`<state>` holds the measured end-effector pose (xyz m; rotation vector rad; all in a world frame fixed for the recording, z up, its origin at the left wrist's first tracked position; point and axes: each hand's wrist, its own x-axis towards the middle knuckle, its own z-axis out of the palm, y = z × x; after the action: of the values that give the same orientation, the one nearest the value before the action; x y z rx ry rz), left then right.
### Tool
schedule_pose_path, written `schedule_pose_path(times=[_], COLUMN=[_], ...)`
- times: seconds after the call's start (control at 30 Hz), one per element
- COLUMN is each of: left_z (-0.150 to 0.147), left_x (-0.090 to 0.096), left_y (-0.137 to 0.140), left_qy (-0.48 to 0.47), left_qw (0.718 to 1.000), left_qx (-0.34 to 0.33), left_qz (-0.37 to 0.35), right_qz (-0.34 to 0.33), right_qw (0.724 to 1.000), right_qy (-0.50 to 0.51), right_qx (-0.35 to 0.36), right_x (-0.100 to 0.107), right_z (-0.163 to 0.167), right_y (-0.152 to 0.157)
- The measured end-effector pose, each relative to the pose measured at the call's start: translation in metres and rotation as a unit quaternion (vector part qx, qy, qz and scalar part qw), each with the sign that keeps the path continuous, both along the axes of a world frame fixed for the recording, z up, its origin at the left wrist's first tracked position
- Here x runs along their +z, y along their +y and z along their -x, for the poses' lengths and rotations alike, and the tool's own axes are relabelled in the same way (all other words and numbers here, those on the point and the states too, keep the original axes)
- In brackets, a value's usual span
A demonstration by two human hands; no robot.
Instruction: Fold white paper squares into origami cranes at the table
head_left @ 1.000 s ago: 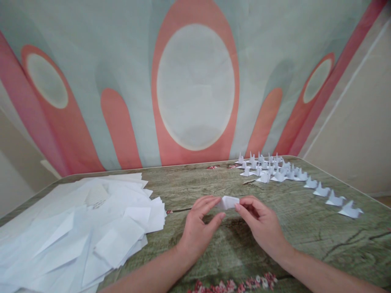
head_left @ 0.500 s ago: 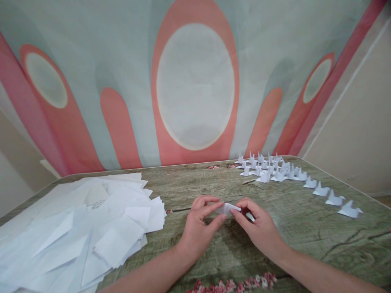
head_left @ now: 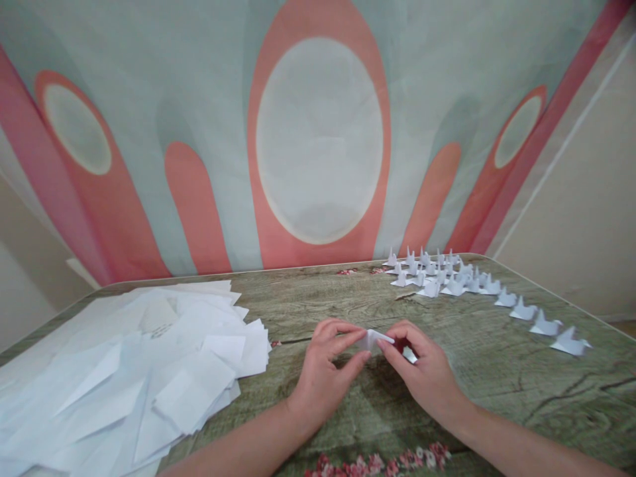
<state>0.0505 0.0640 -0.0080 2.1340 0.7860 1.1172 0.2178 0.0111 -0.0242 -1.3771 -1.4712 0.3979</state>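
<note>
A small folded piece of white paper (head_left: 376, 338) is held between my two hands, just above the middle of the table. My right hand (head_left: 417, 358) pinches its right end between thumb and fingers, and a bit of white paper shows through the gap below the fingers. On the left side, the fingers of my left hand (head_left: 330, 361) press against the paper's left edge, with the thumb close under them. The fingers hide part of the folds.
Loose white paper sheets (head_left: 193, 397) lie in a broad heap on the left. Several folded paper cranes (head_left: 544, 322) stand in rows at the back right. The wood-patterned table (head_left: 318, 298) meets a painted backdrop (head_left: 318, 255) behind.
The left fingers have shifted slightly on the folded paper, and more of its face shows between the hands. The right hand keeps its pinch.
</note>
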Motion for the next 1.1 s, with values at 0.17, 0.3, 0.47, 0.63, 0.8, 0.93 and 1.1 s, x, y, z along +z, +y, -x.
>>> schedule_pose_path(times=[0.17,0.3,0.47,0.63,0.8,0.93,1.1], left_z=[-0.0006,-0.002,-0.0023,-0.0027,-0.003,-0.002,-0.0005], left_x=[0.0009,-0.0007,-0.0032,-0.0062,-0.0063,-0.0016,0.0009], left_y=[-0.0005,-0.0017,-0.0024,-0.0029,-0.0042,-0.0052,-0.0067], left_qy=[-0.004,-0.03,-0.075,-0.065,-0.041,-0.039,-0.036], left_qw=[1.0,0.998,0.99,0.988,0.991,0.997,0.999], left_qx=[-0.003,-0.011,0.004,0.008,0.008,0.02,0.019], left_qz=[0.008,0.059,0.123,0.141,0.129,0.071,0.025], right_qz=[-0.007,-0.023,-0.066,-0.082,-0.073,-0.063,-0.068], right_qw=[1.0,0.999,0.996,0.994,0.992,0.992,0.989], right_qy=[-0.006,-0.018,-0.035,-0.046,-0.06,-0.058,-0.064], right_qx=[0.018,0.034,0.048,0.059,0.083,0.092,0.111], right_x=[-0.0005,0.0008,-0.0003,-0.0038,-0.0029,-0.0008,0.0], right_z=[-0.0001,0.0013,0.002,0.0011,0.0002,-0.0003,-0.0006], right_y=[-0.0016,-0.0028,-0.0034,-0.002,-0.002,-0.0038,-0.0041])
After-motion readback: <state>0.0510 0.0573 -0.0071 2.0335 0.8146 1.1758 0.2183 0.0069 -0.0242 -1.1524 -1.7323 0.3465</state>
